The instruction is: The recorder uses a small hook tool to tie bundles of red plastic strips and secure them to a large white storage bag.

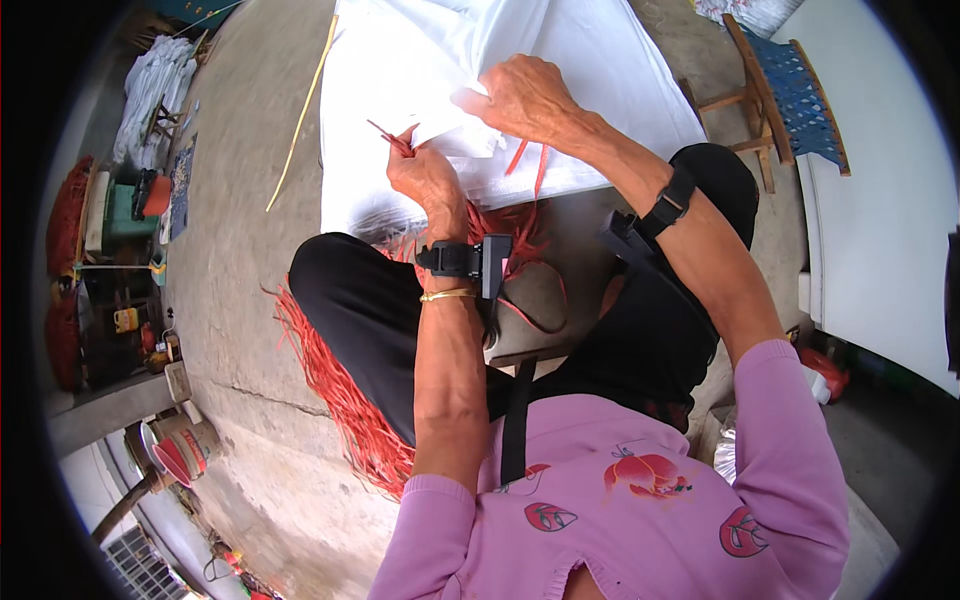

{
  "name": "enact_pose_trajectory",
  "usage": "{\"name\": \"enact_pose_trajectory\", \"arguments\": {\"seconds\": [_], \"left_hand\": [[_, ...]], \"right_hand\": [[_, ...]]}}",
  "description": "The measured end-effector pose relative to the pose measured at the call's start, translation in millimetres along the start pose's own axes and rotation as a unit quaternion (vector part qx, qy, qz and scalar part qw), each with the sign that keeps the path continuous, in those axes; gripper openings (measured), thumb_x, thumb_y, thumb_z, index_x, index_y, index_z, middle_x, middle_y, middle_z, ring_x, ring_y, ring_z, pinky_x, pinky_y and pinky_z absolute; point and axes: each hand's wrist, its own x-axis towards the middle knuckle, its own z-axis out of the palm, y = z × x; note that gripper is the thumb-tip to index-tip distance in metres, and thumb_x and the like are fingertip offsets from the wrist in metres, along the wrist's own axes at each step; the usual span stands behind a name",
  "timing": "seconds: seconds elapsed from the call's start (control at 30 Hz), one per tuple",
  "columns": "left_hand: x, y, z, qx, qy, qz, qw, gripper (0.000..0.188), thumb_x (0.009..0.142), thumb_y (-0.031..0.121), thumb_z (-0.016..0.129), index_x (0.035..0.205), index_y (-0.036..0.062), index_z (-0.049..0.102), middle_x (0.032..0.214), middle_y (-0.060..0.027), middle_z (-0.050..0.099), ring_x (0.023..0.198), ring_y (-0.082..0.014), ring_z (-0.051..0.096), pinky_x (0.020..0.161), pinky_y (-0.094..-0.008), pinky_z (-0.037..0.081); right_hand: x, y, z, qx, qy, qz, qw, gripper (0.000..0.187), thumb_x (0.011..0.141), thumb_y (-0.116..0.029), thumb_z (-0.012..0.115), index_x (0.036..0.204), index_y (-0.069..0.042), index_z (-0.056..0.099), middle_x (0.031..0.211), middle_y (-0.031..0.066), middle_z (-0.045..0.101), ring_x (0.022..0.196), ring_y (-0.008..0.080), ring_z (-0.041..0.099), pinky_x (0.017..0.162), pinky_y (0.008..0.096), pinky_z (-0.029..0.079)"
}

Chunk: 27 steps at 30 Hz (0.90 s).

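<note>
A stack of white sheets (590, 60), cloth-like or woven, lies in front of my knees with its top layer bunched up. My left hand (428, 180) is closed at the near left part of the stack, with thin red strips (393, 140) poking out of its fingers. Further right and a little farther off, my right hand (525, 98) is bent closed on a gathered fold of the white sheet. Between the hands a piece of the sheet stands up. Below my right hand, a red strip (541, 172) hangs over the stack's near edge.
A long heap of red strips (345, 405) lies on the concrete floor beside my left leg. More strips (485, 222) hang under the stack's near edge. A thin yellowish stick (302, 115) lies left of the stack. A wooden chair with blue webbing (795, 95) stands at the right.
</note>
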Motion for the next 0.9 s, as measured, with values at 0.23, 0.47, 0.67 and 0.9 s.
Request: {"name": "enact_pose_trajectory", "arguments": {"seconds": [0.23, 0.47, 0.67, 0.9], "left_hand": [[4.2, -11.2, -6.4, -0.035, 0.025, -0.045, 0.998, 0.025, 0.074, -0.007, 0.045, 0.096, -0.0076, 0.059, 0.073, -0.0078, 0.058, 0.053, -0.0102, 0.049, 0.046, -0.0226, 0.038], [-13.1, 28.4, -4.8, 0.059, 0.004, 0.161, 0.985, 0.012, 0.07, -0.007, 0.049, 0.075, -0.0035, 0.059, 0.06, -0.0058, 0.055, 0.054, -0.0131, 0.047, 0.055, -0.028, 0.043], [-17.6, 54.1, 10.8, 0.081, -0.119, 0.194, 0.97, 0.01, 0.077, 0.001, 0.056, 0.084, -0.004, 0.063, 0.062, -0.0009, 0.054, 0.058, -0.0077, 0.046, 0.054, -0.0255, 0.042], [-7.6, 50.0, -20.0, -0.066, -0.173, 0.027, 0.982, 0.028, 0.077, 0.006, 0.065, 0.103, -0.0025, 0.059, 0.085, -0.0036, 0.059, 0.068, -0.0069, 0.049, 0.056, -0.0208, 0.039]], "right_hand": [[-4.9, 0.9, 0.2, -0.11, -0.056, -0.05, 0.991, 0.036, 0.072, -0.027, 0.053, 0.048, 0.0, 0.056, 0.041, 0.0143, 0.048, 0.037, 0.0257, 0.05, 0.038, 0.0375, 0.04], [-6.6, 6.1, 4.6, -0.139, -0.081, -0.094, 0.982, 0.038, 0.078, -0.031, 0.053, 0.055, -0.001, 0.059, 0.045, 0.0167, 0.049, 0.041, 0.031, 0.051, 0.041, 0.0389, 0.042], [-4.0, 9.3, 3.3, -0.107, -0.008, -0.181, 0.978, 0.02, 0.078, -0.019, 0.054, 0.095, -0.018, 0.064, 0.05, 0.009, 0.052, 0.045, 0.0247, 0.056, 0.041, 0.0361, 0.045], [3.5, 0.2, -2.8, 0.075, -0.04, 0.104, 0.991, 0.051, 0.071, -0.044, 0.056, 0.05, 0.002, 0.054, 0.047, 0.0155, 0.052, 0.044, 0.0273, 0.052, 0.049, 0.0378, 0.045]]}}
